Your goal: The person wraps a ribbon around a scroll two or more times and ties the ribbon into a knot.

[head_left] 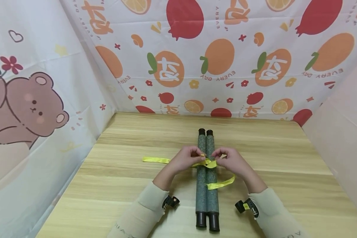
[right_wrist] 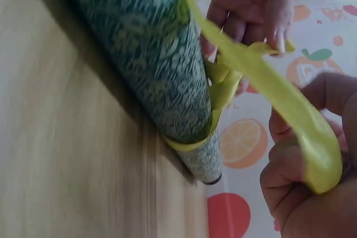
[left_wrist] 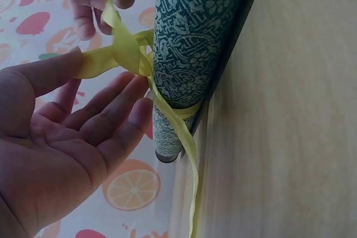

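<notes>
A scroll rolled up from both ends lies lengthwise on the table, its two green patterned rolls (head_left: 201, 195) side by side with dark end knobs (head_left: 201, 219). A yellow ribbon (head_left: 212, 164) goes around the rolls and forms a loose knot on top. From the left, my left hand (head_left: 185, 159) pinches a piece of the ribbon between thumb and finger, its other fingers spread under the knot (left_wrist: 134, 57). My right hand (head_left: 230, 161) pinches another part of the ribbon from the right. In the right wrist view, a ribbon tail (right_wrist: 284, 96) hangs across close to the right hand (right_wrist: 312, 171).
One ribbon tail (head_left: 155, 160) stretches left over the wooden table (head_left: 107, 185). Another tail (head_left: 221, 184) curves right across the rolls. Fruit-printed cloth (head_left: 193, 56) hangs behind the table, with a bear-printed cloth (head_left: 35, 105) at left. Each sleeve carries a wrist camera (head_left: 171, 201).
</notes>
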A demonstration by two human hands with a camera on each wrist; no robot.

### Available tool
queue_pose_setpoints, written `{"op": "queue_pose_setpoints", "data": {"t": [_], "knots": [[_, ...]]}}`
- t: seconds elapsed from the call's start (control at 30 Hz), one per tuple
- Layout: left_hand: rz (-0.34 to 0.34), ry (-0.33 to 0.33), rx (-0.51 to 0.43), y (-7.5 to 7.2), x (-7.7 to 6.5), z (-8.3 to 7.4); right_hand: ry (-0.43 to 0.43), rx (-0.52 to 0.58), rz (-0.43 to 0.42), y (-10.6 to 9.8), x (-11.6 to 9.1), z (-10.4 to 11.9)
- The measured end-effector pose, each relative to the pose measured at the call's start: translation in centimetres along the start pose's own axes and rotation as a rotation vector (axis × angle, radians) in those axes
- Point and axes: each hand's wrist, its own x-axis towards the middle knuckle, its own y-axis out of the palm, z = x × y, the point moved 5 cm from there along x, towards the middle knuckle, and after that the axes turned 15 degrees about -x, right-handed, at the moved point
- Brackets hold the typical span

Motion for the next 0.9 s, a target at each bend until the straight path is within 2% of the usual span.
{"op": "queue_pose_setpoints", "data": {"t": [0.2,0.37,0.53,0.67,0.77,0.9], "knots": [[0.006,-0.025,-0.045,0.3,-0.1,0.0,-0.087,-0.28,0.0,0.0,-0.4,0.3],[0.016,-0.043,-0.096,0.5,-0.1,0.1,-0.096,-0.385,0.065,-0.2,-0.7,0.7],[0.011,-0.043,-0.106,0.4,-0.1,0.1,-0.111,-0.418,0.121,-0.3,-1.0,1.2],[-0.004,-0.036,-0.077,0.2,-0.1,0.2,-0.128,-0.423,0.118,-0.5,-1.0,1.5],[-0.009,-0.033,-0.061,0.2,-0.1,0.1,-0.112,-0.38,0.058,-0.7,-0.8,1.6],[-0.009,-0.04,-0.065,0.2,-0.1,0.1,-0.111,-0.341,-0.079,-0.9,-0.3,1.3]]}}
